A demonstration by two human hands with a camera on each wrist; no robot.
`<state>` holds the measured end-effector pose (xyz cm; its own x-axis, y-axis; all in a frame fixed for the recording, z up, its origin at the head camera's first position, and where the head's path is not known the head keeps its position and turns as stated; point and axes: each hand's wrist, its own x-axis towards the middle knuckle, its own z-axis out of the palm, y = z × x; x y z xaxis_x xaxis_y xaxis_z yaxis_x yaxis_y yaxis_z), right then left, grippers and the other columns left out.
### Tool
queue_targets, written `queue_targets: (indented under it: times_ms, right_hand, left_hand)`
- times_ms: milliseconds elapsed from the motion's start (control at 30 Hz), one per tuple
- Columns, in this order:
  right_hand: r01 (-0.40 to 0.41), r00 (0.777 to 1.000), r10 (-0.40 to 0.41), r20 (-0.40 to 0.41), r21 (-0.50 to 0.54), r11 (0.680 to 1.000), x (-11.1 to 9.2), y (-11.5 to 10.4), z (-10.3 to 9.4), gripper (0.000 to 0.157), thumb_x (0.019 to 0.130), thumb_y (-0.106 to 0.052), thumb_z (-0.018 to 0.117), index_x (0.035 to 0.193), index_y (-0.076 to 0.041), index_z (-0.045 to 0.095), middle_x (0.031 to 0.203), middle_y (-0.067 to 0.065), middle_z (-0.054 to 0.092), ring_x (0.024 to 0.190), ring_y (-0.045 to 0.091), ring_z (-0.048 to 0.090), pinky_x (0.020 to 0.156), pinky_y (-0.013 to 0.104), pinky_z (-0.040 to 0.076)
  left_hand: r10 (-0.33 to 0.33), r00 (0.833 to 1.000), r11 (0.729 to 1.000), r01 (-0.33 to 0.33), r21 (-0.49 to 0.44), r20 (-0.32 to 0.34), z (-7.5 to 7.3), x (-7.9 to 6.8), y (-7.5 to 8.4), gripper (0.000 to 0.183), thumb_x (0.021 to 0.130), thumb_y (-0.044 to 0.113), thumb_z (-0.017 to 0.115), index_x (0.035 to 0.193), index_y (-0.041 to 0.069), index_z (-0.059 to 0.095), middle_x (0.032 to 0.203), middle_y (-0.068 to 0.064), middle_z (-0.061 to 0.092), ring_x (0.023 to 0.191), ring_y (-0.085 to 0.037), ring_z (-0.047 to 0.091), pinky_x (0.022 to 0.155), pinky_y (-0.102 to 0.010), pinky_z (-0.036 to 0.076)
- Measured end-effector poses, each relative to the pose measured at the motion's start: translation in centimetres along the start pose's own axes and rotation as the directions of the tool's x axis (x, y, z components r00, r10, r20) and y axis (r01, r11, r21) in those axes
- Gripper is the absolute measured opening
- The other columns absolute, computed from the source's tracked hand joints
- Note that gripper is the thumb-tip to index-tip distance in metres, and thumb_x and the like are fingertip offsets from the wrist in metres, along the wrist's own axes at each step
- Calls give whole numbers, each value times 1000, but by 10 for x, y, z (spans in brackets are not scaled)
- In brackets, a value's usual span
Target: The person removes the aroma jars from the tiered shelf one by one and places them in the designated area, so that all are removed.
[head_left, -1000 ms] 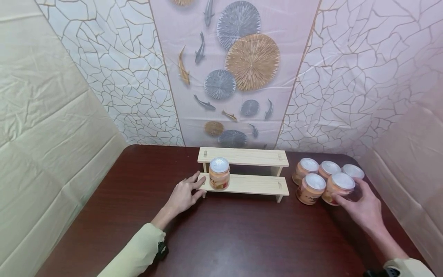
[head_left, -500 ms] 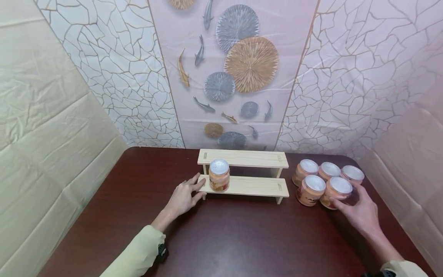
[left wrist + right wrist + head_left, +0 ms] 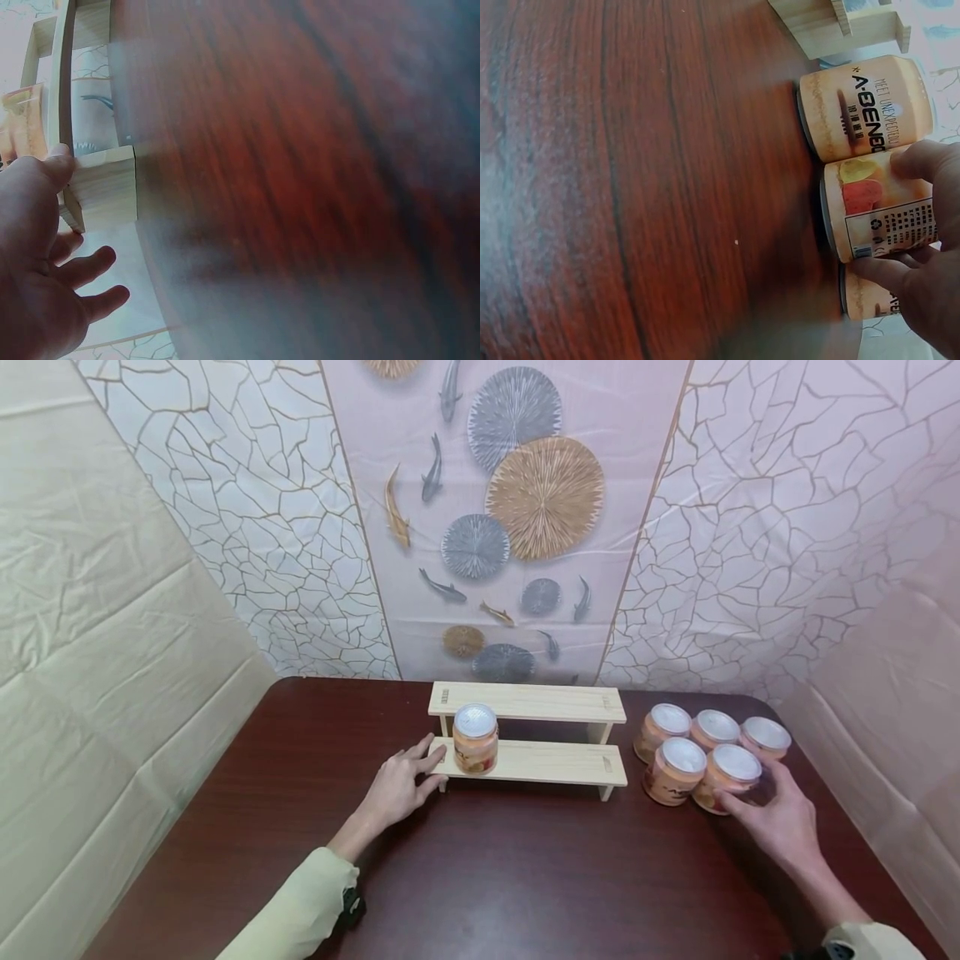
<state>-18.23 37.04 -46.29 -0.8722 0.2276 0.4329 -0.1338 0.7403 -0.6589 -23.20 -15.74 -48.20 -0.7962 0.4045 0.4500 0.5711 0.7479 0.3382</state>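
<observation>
On the lower step of a pale two-step wooden shelf point(image 3: 547, 762) stands an orange can point(image 3: 476, 743) with a whitish lid, near the left end. My left hand point(image 3: 397, 783) pinches that end of the lower step, its thumb at the front edge; the left wrist view shows the thumb point(image 3: 58, 166) against the board and the other fingers spread below. At the right, my right hand point(image 3: 780, 814) grips a similar can point(image 3: 729, 777), thumb and fingers on opposite sides. In the right wrist view this can point(image 3: 885, 202) stands upright on the table, its label showing fruit and print.
Several more lidded cans stand close around the gripped one: one point(image 3: 675, 775) to its left and others point(image 3: 715, 728) behind. The dark wooden table point(image 3: 510, 877) reaches a patterned cloth point(image 3: 510, 568) at the back. Beige cloth walls point(image 3: 120, 693) flank both sides.
My right hand and the can it holds have shifted slightly toward me and left, uncovering more of the can behind. The left hand and the shelf have stayed in place.
</observation>
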Motion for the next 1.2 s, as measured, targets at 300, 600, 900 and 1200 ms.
queue_targets:
  times_ms: [300,600,900,1200]
  right_hand:
    - [-12,1000,12,-2,-14,1000,-2,4,1,80,72,-9,89,142,-1,51,120,35,62,87,-27,36,72,1,34]
    - [15,1000,-15,8,31,999,-1,2,0,82,73,-3,87,144,2,46,124,35,58,96,-20,45,72,2,41]
    - [195,962,-203,-184,-59,979,1,-19,-11,67,71,-11,81,127,11,52,112,31,56,101,44,53,88,14,28]
    - [577,795,-551,-255,38,816,15,-81,12,64,81,-34,65,117,17,56,109,31,58,99,42,54,97,13,36]
  left_hand:
    - [18,1000,1000,-18,6,-9,2,1,-1,47,87,18,80,129,1,67,138,-29,54,107,-48,63,92,-60,47]
    - [28,999,1000,-28,0,-24,2,2,-1,47,87,17,80,128,0,67,137,-30,54,106,-47,64,91,-61,47]
    - [37,999,999,-37,8,-11,2,4,-1,47,87,18,80,129,1,67,137,-30,54,105,-47,64,91,-61,47]
    - [16,1000,1000,-16,2,-2,2,0,-2,48,87,18,80,130,2,67,138,-30,53,107,-46,63,92,-61,46]
